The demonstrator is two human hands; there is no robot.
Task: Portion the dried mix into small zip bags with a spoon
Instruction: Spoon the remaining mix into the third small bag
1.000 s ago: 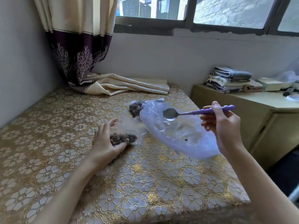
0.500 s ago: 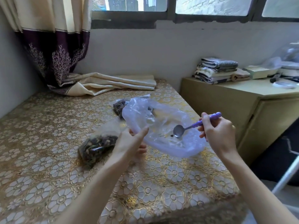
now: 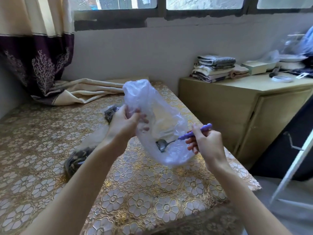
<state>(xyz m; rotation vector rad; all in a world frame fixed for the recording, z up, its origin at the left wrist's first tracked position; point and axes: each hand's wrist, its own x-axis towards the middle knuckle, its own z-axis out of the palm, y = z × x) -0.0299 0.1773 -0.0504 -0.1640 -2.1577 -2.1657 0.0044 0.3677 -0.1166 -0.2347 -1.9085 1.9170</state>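
Room: grey wall under a dark-framed window (image 3: 162,7) at 12 o'clock; cream and purple curtain (image 3: 33,48) at 10 o'clock, its hem trailing onto the surface.
Desk (image 3: 144,192): draped in a gold floral cloth, filling the lower half of the view.
Large bag (image 3: 152,106): clear crumpled plastic, lifted off the desk at centre, upper end raised, lower end sagging toward 4 o'clock.
Left hand (image 3: 124,122): clenched on the bag's left side, fingertips seen through the film.
Right hand (image 3: 205,141): grasping the purple handle of the spoon (image 3: 184,136), at 3 o'clock from the bag's lower end.
Spoon bowl: metal, down inside the lower part of the large bag; contents too unclear to tell.
Filled zip bag (image 3: 76,160): dark dried mix inside, flat on the desk at 9 o'clock, partly hidden by the left forearm.
Second filled bag (image 3: 111,111): dark mix, on the desk just behind the left hand.
Cabinet (image 3: 237,107): yellowish, at 2 o'clock beside the desk.
Folded towels (image 3: 215,67): stacked on the cabinet top, with blurred clutter further right.
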